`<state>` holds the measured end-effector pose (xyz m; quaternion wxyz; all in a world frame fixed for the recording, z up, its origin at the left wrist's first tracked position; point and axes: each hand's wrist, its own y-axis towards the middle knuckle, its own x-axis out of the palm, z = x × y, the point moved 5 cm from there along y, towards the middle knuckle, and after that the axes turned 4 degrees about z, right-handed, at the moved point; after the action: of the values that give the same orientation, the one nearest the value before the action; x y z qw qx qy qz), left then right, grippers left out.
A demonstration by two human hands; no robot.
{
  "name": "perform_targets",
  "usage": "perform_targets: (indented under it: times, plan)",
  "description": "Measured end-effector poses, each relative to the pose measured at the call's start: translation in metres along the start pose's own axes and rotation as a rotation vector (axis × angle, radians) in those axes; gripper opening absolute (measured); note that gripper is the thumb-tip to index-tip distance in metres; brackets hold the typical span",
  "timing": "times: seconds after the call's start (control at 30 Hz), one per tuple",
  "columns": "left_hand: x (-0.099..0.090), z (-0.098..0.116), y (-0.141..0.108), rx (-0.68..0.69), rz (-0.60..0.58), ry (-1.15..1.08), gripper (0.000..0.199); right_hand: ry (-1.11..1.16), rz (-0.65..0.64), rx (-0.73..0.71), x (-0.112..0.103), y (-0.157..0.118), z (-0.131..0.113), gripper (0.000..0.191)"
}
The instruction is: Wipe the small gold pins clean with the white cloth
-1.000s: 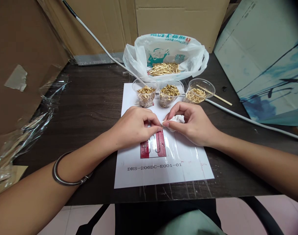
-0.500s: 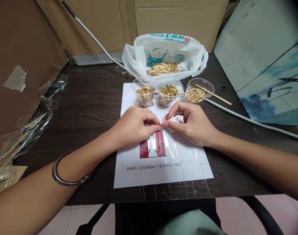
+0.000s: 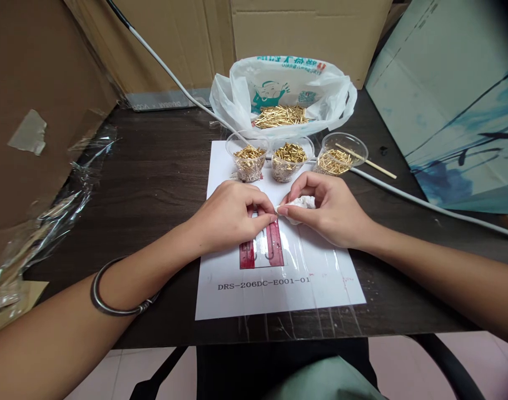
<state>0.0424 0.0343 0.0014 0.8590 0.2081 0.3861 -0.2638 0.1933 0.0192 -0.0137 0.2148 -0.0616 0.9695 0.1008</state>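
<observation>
Over a white printed sheet (image 3: 254, 303), my left hand (image 3: 237, 216) has its thumb and fingertips pinched together; what lies between them is too small to make out. My right hand (image 3: 327, 208) is closed around a crumpled white tissue (image 3: 302, 204), its fingertips meeting those of my left hand. Just below my left fingers lies a red and white printed patch (image 3: 274, 250) under clear film. Behind the hands stand clear cups of small brass-coloured pieces: a left cup (image 3: 249, 158), a middle cup (image 3: 289, 155) and a right cup (image 3: 337, 158).
A white plastic bag (image 3: 231, 100) holding long brass-coloured pins stands at the back. A wooden stick (image 3: 381, 168) leans out of the right cup. A grey cable (image 3: 166, 72) crosses the dark table (image 3: 154, 161). Cardboard panels (image 3: 308, 33) surround the table.
The whole view has shifted very slightly. Both hands keep almost the same pose, fingertips together, with the tissue still in my right hand.
</observation>
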Motion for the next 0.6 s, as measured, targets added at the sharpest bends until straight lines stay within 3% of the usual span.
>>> perform_targets:
  times: [0.6]
  plan:
    - [-0.0023,0.0009,-0.0001,-0.006,0.027,-0.002,0.009,0.014,0.027,-0.004,-0.0014,-0.0016,-0.0007,0.018]
